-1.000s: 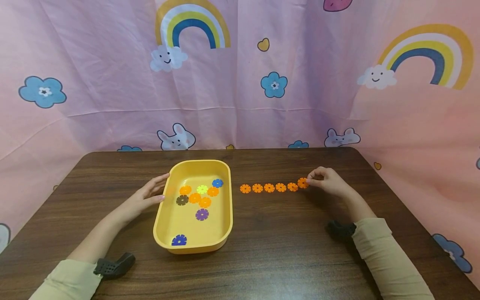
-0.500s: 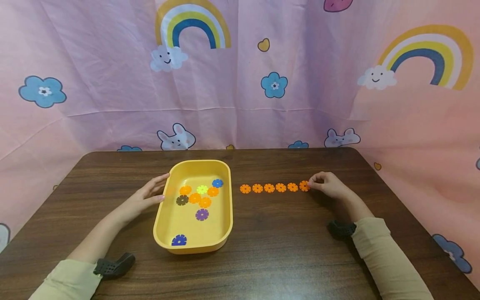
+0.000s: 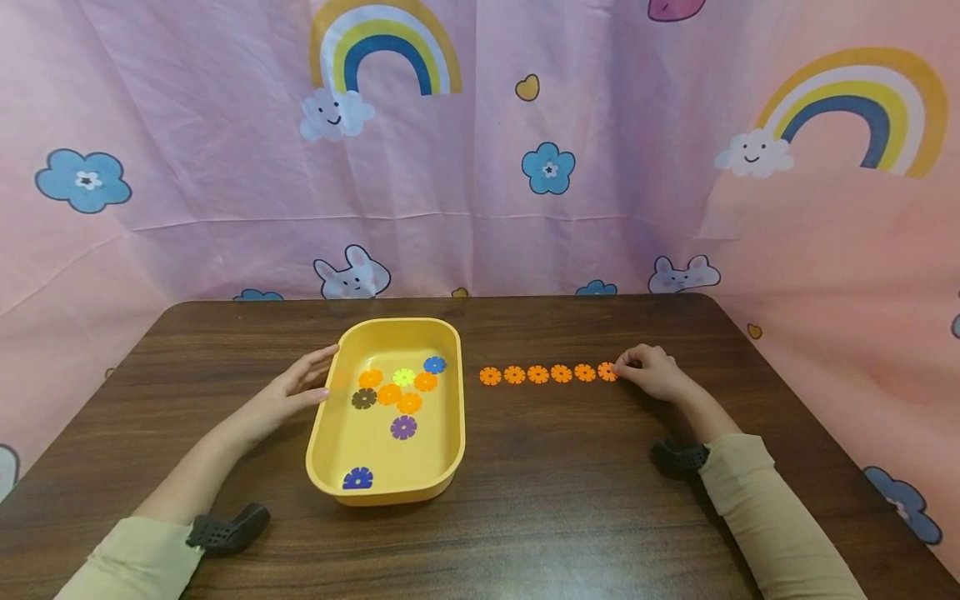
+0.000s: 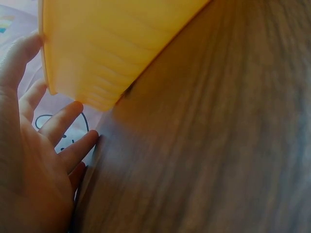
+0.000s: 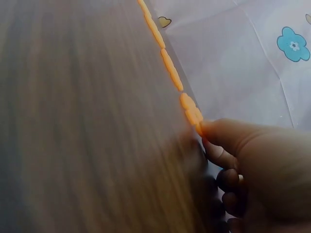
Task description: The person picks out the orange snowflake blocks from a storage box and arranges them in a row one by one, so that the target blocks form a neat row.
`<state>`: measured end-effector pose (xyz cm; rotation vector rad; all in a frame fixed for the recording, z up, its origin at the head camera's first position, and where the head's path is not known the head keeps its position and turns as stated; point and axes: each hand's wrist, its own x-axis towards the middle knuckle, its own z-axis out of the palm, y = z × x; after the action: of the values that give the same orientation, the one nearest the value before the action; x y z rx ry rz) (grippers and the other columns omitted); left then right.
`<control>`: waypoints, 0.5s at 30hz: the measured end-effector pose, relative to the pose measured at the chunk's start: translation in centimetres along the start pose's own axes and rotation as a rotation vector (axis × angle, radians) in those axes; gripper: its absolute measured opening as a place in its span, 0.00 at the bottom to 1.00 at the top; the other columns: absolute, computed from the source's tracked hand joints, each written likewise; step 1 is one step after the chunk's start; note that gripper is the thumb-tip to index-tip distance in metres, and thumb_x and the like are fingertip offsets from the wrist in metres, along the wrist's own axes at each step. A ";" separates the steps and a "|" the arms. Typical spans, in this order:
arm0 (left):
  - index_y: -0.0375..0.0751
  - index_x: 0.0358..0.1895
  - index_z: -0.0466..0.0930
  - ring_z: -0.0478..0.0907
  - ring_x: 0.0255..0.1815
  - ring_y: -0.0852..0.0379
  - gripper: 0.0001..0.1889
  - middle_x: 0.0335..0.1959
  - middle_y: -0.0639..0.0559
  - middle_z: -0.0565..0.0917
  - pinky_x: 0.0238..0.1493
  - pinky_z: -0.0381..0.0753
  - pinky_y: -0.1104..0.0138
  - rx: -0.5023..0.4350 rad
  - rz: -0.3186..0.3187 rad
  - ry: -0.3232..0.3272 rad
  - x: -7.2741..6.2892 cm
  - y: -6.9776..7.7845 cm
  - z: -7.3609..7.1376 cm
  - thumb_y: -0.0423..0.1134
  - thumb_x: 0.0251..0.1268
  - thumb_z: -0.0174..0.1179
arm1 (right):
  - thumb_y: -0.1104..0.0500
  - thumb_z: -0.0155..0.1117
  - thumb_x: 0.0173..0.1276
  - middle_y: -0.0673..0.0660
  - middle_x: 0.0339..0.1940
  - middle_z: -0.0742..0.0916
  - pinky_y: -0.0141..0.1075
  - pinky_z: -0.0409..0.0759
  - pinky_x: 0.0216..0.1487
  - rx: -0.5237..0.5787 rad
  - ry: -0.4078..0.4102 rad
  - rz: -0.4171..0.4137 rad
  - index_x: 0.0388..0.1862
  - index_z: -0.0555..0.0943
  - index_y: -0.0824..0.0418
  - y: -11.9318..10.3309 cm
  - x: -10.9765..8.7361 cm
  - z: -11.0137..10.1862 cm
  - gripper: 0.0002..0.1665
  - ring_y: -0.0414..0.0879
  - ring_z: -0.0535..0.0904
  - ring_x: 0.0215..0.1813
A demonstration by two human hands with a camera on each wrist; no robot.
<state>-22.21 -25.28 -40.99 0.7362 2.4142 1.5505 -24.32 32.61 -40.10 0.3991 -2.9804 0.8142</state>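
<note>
Pink-and-lilac cloth (image 3: pixel 450 183), printed with rainbows, clouds, blue flowers and rabbits, hangs behind a dark wood-grained table (image 3: pixel 540 525). Head view: a yellow tray (image 3: pixel 386 496) stands left of centre on the table. It contains four orange discs (image 3: pixel 409 403), all notched like flowers, together with a yellow-green disc (image 3: pixel 403 377), a blue disc (image 3: pixel 435 365), a dark brown disc (image 3: pixel 364 398), a purple disc (image 3: pixel 403 427) and, at the near end, a dark blue disc (image 3: pixel 357 477) partly hidden by the rim. Right of the tray, a row of six orange discs (image 3: pixel 537 374) runs nearly straight across the table, each just beside the next. The left hand (image 3: pixel 296 387) is relaxed, its digits touching the tray's left rim without grasping it. The right hand (image 3: pixel 652 371) pinches the end disc (image 3: pixel 606 372), rightmost of the row. Both arms wear pale sleeves (image 3: pixel 772 508) and black wrist devices (image 3: pixel 228 530).

Left wrist view: the thumb tip meets the tray's rim beside its ridged outer wall; the fingers are spread, and whether every fingertip touches the tray cannot be told.

Right wrist view: the row appears almost edge-on; the end disc sits at the thumb tip, and whether it lies fully flat cannot be told. The remaining fingers curl in shadow.
</note>
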 end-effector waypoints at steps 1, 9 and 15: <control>0.41 0.76 0.47 0.48 0.71 0.29 0.33 0.74 0.33 0.50 0.59 0.57 0.34 0.001 -0.002 0.001 0.0 0.0 0.0 0.37 0.72 0.51 | 0.59 0.59 0.70 0.60 0.40 0.81 0.64 0.57 0.51 0.001 0.004 -0.001 0.34 0.84 0.61 0.0 0.0 0.0 0.09 0.61 0.73 0.49; 0.40 0.75 0.47 0.48 0.71 0.30 0.33 0.74 0.34 0.50 0.60 0.57 0.35 -0.002 0.008 -0.003 0.1 0.0 0.0 0.37 0.72 0.50 | 0.60 0.59 0.70 0.61 0.41 0.80 0.63 0.56 0.48 -0.024 0.021 0.005 0.35 0.84 0.62 -0.1 -0.1 0.4 0.09 0.65 0.69 0.51; 0.39 0.75 0.46 0.48 0.71 0.30 0.33 0.74 0.34 0.48 0.60 0.58 0.36 -0.007 0.021 -0.004 0.0 -0.2 0.0 0.36 0.73 0.50 | 0.57 0.59 0.70 0.62 0.42 0.79 0.57 0.56 0.45 -0.050 0.029 0.055 0.37 0.82 0.62 -0.7 -0.3 0.6 0.09 0.63 0.67 0.48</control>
<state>-22.29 -25.32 -41.15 0.7657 2.4047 1.5628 -23.80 31.80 -40.31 0.3025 -2.9899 0.7411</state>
